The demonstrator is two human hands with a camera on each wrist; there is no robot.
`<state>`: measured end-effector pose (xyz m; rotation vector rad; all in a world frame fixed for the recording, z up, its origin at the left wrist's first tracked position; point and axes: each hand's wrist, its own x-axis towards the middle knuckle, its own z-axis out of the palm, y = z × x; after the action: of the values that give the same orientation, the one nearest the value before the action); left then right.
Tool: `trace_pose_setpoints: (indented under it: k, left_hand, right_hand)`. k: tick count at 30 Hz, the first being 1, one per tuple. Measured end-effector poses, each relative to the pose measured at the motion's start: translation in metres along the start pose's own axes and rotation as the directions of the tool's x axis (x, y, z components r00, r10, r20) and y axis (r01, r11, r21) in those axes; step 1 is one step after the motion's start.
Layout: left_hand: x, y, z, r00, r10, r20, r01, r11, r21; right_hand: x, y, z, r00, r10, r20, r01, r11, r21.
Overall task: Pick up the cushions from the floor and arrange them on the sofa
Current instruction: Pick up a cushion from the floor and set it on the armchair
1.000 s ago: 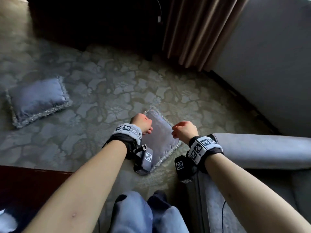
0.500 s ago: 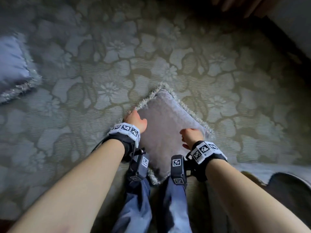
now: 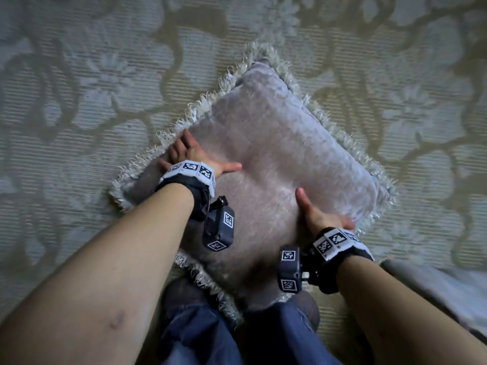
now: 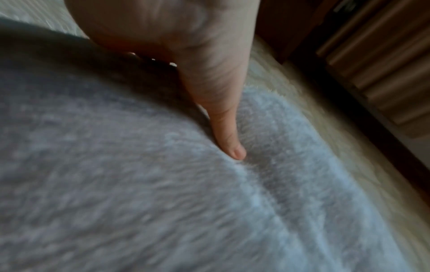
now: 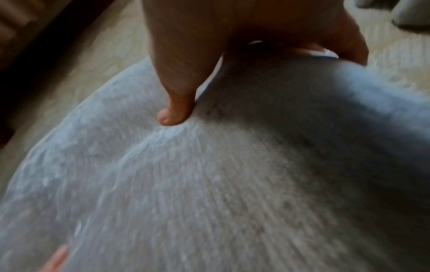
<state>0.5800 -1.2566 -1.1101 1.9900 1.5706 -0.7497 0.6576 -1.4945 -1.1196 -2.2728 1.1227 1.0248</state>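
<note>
The cushion lies on the carpet, set cornerwise to the person, its pale fringe splayed out over the floral pattern. Its near corner overlaps the person's jeans, so it sits right at their feet.

Both hands are on it. The left hand is at the cushion's left edge: the thumb lies stretched across the top of the plush, pressing a shallow crease into it, while the fingers reach over the fringe and down the side. In the left wrist view the left hand shows that thumb sunk into the fabric, with the fingers tucked round the edge behind it, so this grip is closed on the cushion.

The right hand takes the right edge nearer the person in the same manner, thumb up on top and fingers going down past the edge, out of sight from above. From the right wrist view the right hand has its thumb dug into the pile and the fingers curled over the far rim of the cushion, so that grip is closed on it too.

Whether the cushion has left the carpet I cannot tell. A strip of grey sofa shows at the lower right, just beside the person's right forearm, apart from the cushion.
</note>
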Motion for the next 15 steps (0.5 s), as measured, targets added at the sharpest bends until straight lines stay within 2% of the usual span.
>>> trace_pose_setpoints:
  k: [3,7,11,15]
  left_hand:
    - [0.013,0.006,0.002,0.998,0.037,-0.049,-0.033,0.996,0.078]
    - [-0.004,0.014,-0.023,0.993,0.113,-0.025,-0.113,0.994,-0.004]
    - [-0.079,0.007,-0.069,0.986,0.133,-0.097,-0.144,0.983,-0.114]
    - [-0.176,0.029,-0.156,0.978,0.153,-0.140,-0.178,0.966,-0.189]
  right_hand:
    - [0.010,-0.008,-0.002,1.000,0.000,-0.028,0.000,1.000,-0.005]
    - [-0.003,-0.011,-0.018,0.994,-0.077,-0.076,0.082,0.994,0.067]
    - [-0.065,-0.007,-0.075,0.983,-0.169,-0.077,0.177,0.976,0.122]
    - [-0.146,-0.011,-0.177,0.963,-0.212,-0.167,0.247,0.942,0.227]
